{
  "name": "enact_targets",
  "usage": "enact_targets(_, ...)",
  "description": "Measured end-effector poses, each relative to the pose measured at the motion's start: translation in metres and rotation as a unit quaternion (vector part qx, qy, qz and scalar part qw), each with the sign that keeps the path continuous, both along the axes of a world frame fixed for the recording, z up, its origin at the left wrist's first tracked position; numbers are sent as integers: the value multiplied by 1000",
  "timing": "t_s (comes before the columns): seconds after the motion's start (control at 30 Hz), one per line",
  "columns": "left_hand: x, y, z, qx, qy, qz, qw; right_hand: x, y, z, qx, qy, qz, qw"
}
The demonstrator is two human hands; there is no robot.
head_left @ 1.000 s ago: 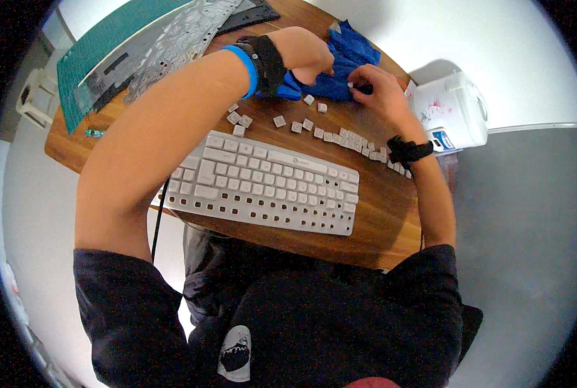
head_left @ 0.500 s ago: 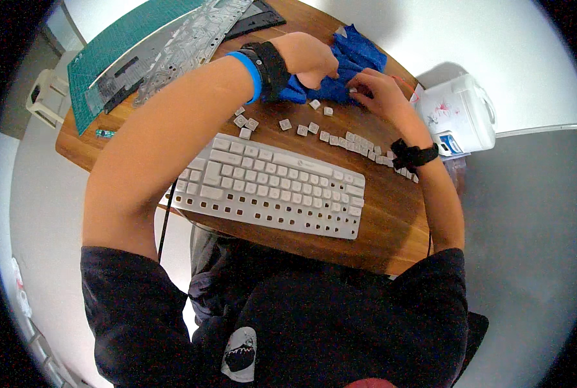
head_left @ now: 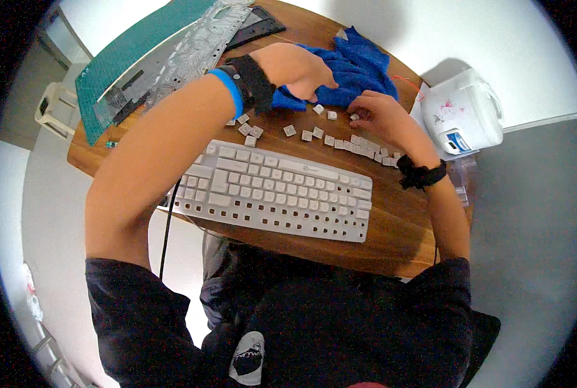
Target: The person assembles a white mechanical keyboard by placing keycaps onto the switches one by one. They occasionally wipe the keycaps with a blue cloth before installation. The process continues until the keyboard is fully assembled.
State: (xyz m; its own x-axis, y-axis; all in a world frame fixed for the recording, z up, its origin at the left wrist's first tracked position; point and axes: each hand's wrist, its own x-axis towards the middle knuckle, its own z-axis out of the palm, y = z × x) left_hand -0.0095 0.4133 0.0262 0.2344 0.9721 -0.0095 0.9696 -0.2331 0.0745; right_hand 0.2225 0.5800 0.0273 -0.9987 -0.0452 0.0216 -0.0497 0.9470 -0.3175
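Note:
A crumpled blue cloth lies at the far side of the wooden table. My left hand is closed on its near left part, the index finger pointing right and the other fingers partly hidden. At the cloth's near right edge, my right hand pinches a small white keycap. Two loose keycaps lie between the hands. Nearer to me sits a white keyboard; bare square openings show along its near rows and right end, while white keycaps cover the rest.
A row of loose keycaps runs toward my right wrist; several more lie by my left forearm. Far left are a green cutting mat, a translucent patterned sheet and a black frame. A white lidded container stands at right.
My left hand has drawn slightly back toward me, and more of the blue cloth shows spread out between and behind the hands. The right hand keeps its keycap. The whole view has shifted a little.

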Motion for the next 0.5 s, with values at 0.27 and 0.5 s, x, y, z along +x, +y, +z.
enact_targets(0.27,16,-31,-2,46,-68,42,996,-11,-27,3,-10,28,16,999)
enact_targets(0.5,32,-26,-17,88,-46,96,991,-24,-36,-5,26,56,0,998)
